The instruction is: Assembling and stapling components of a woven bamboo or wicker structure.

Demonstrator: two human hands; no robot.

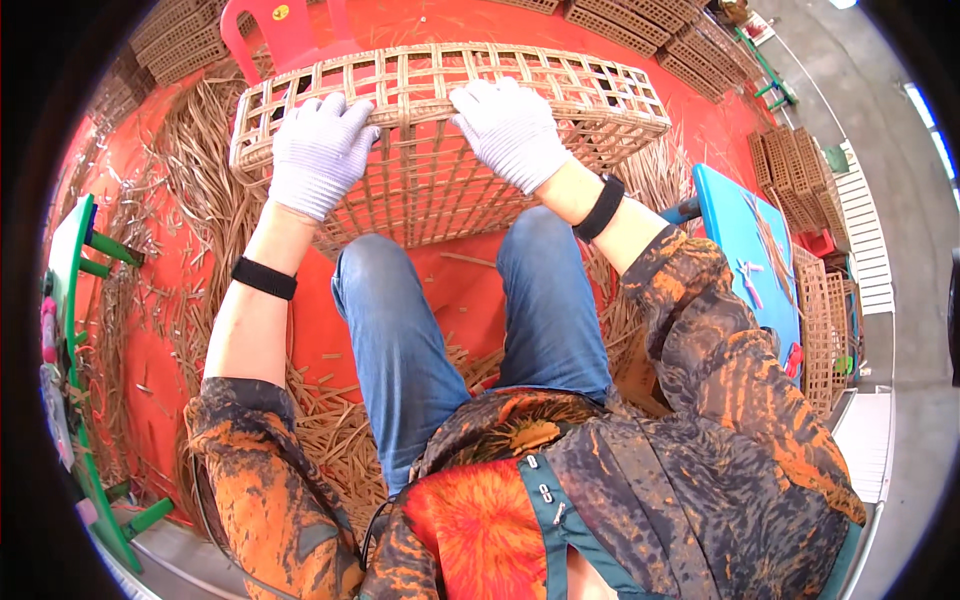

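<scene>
A large woven basket (408,112) of brown strips in an open lattice stands in front of my knees, tilted so that its inside faces me. My left hand (322,155), in a white knit glove, grips the basket's rim left of the middle, fingers curled over the edge. Right of the middle, my right hand (510,132), gloved the same way, is closed over the same rim. Parts of the fingers are hidden behind the weave. Both wrists wear black bands.
Loose brown strips (205,150) lie heaped on the red floor covering (150,375). A red chair (290,35) stands beyond the basket. At right is a blue table (735,235) with pink-handled scissors (750,283); a green-framed table (70,290) is at left. Stacked baskets (795,170) stand around.
</scene>
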